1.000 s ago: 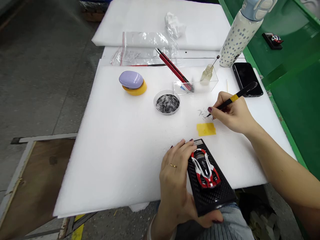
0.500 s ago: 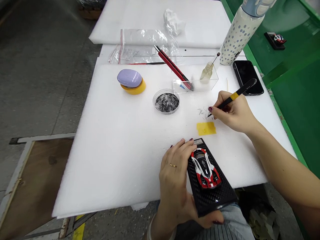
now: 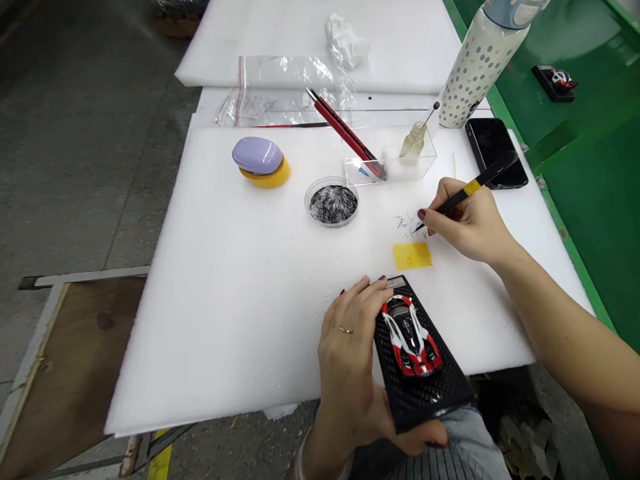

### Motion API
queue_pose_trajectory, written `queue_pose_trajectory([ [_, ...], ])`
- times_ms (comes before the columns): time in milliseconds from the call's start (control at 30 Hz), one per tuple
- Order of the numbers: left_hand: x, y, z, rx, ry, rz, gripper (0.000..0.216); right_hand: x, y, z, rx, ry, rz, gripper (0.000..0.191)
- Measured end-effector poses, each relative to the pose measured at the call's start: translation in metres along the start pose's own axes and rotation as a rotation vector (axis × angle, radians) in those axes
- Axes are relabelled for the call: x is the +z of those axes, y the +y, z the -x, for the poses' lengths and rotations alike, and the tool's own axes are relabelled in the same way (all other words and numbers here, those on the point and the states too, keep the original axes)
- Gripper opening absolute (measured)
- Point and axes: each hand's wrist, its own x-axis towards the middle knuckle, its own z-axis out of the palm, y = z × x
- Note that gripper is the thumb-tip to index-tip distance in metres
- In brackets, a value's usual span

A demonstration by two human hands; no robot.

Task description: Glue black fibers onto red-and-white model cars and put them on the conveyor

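Observation:
My left hand (image 3: 353, 360) grips the left edge of a black perforated base (image 3: 425, 387) that carries a small red and white model car (image 3: 411, 337), at the near edge of the white foam sheet (image 3: 240, 287). My right hand (image 3: 467, 220) pinches black tweezers with a yellow band (image 3: 467, 190). Their tip touches a scatter of tiny black slivers (image 3: 407, 222) on the foam, just above a yellow patch (image 3: 411, 255).
A round dish of black slivers (image 3: 332, 202), a purple and yellow case (image 3: 260, 162), a clear tray (image 3: 393, 163) holding a red and black knife (image 3: 347, 135) and a small glue bottle (image 3: 414, 142), a dotted bottle (image 3: 473, 63), a phone (image 3: 494, 150), plastic bags (image 3: 285, 90).
The view has drifted slightly. My right hand's tweezers stay among the loose slivers with only a tiny shift. My left hand and the car base have not moved.

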Motion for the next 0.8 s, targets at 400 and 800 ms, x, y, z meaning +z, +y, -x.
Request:
queue_pose_trajectory([
  [400, 0.001, -0.001, 0.0, 0.007, 0.0, -0.01, 0.105, 0.0, 0.002, -0.001, -0.002, 0.011, -0.117, 0.03],
  [800, 0.0, -0.002, 0.0, 0.076, -0.012, 0.013, 0.095, 0.008, -0.026, 0.058, -0.051, -0.076, -0.437, 0.023],
])
